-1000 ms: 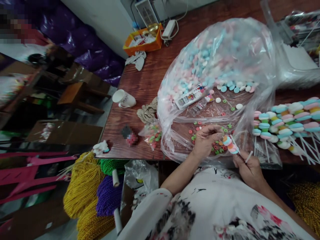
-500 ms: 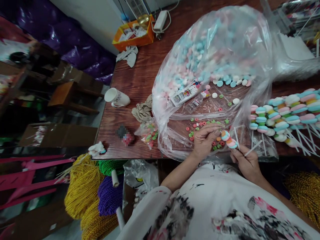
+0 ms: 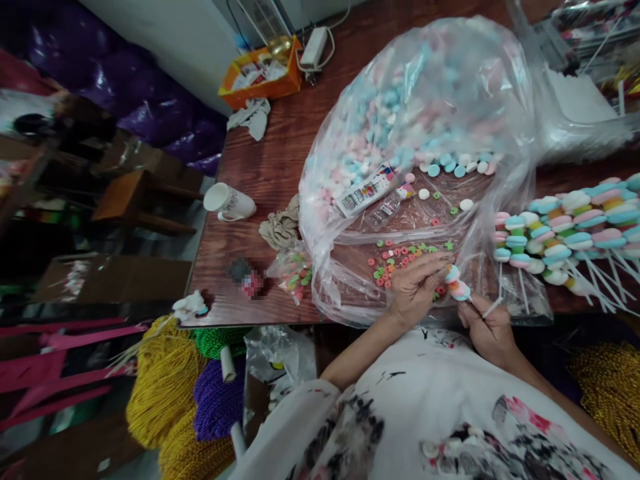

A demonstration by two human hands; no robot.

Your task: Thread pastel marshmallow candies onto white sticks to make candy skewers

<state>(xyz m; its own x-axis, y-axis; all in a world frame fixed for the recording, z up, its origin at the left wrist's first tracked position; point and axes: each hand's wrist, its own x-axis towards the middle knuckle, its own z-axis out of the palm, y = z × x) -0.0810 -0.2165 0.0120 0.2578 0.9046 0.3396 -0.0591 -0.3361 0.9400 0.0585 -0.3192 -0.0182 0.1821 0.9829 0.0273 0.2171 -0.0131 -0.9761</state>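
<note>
A short candy skewer (image 3: 457, 288) of blue, orange, pink and white pieces stands tilted in front of my body. My right hand (image 3: 489, 328) is closed around its white stick below the candies. At its upper end, my left hand (image 3: 416, 291) has its fingers closed against the top candy; the fingers hide part of it. Red, green and orange ring candies (image 3: 387, 270) lie scattered on clear plastic beside my left hand. Behind them a big clear bag (image 3: 425, 87) holds many pink, blue and white candies, some spilling out at its mouth.
Finished-looking candy skewers (image 3: 575, 233) are piled on the right with their sticks toward me. On the left of the table (image 3: 220, 260) are a white mug (image 3: 230, 202), a crumpled cloth (image 3: 281, 225) and a small candy bag (image 3: 295, 270). An orange box (image 3: 260, 73) stands farther back.
My left hand has shifted slightly right onto the skewer's top; the orange ring seen at its fingertips no longer shows there. The whole view has drifted slightly.
</note>
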